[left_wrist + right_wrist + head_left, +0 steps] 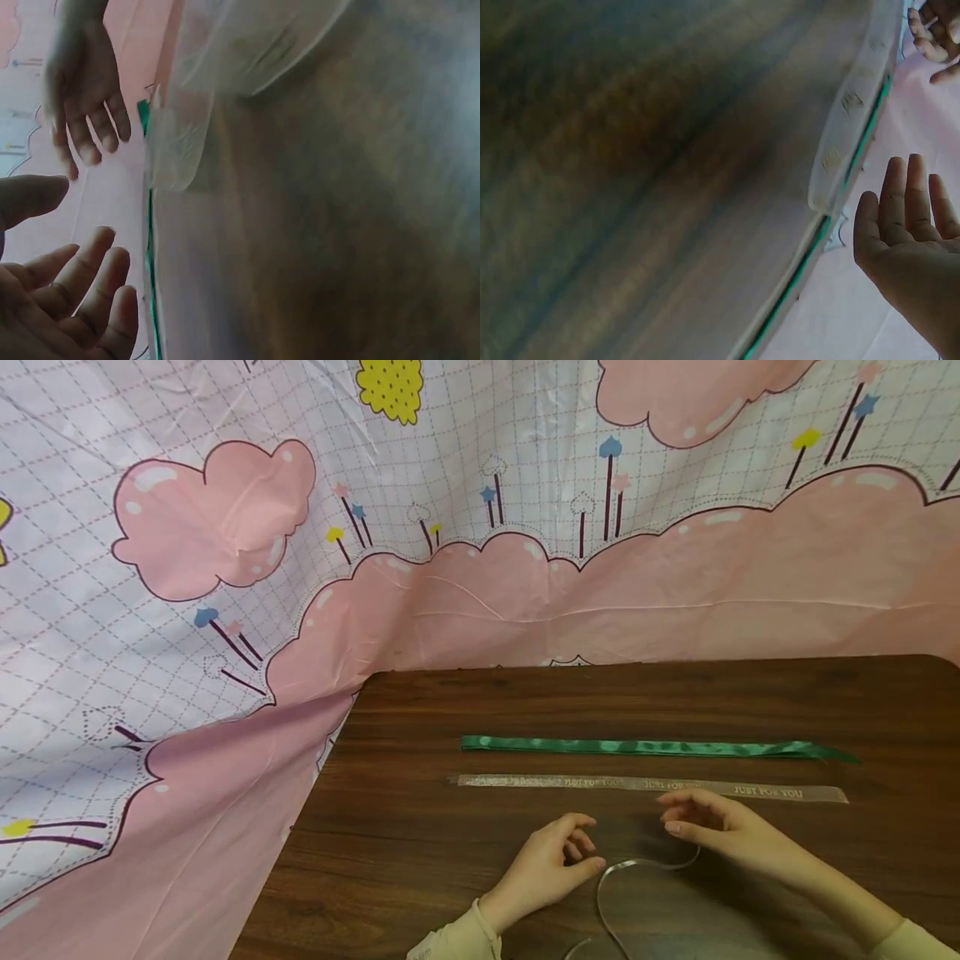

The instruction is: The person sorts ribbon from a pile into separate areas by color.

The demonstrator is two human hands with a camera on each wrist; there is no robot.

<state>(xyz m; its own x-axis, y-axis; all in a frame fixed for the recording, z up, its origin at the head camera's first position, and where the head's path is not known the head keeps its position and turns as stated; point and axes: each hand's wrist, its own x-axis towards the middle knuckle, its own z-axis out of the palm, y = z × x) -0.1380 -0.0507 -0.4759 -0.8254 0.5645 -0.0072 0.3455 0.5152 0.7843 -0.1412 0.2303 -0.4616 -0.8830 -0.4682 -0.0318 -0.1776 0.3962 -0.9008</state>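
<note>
In the head view, my left hand [547, 864] hovers over the table with fingers loosely bent and nothing held. My right hand [723, 827], also loosely curved, is at the right, its fingertips by the sheer ribbon [525, 782] printed "JUST FOR YOU". A thin pale ribbon [633, 862] curves between the hands; its far end passes under the right hand. Beyond lies a straight green satin ribbon [600, 747]. Both wrist views show relaxed, spread fingers on the left hand [67, 300] and the right hand [907, 225], with a translucent ribbon [851, 105] nearby.
The dark wood-grain table [405, 710] has rounded back corners. A pink and white cloth [525, 585] with cloud prints hangs behind it and along its left side. The table surface is blurred in both wrist views.
</note>
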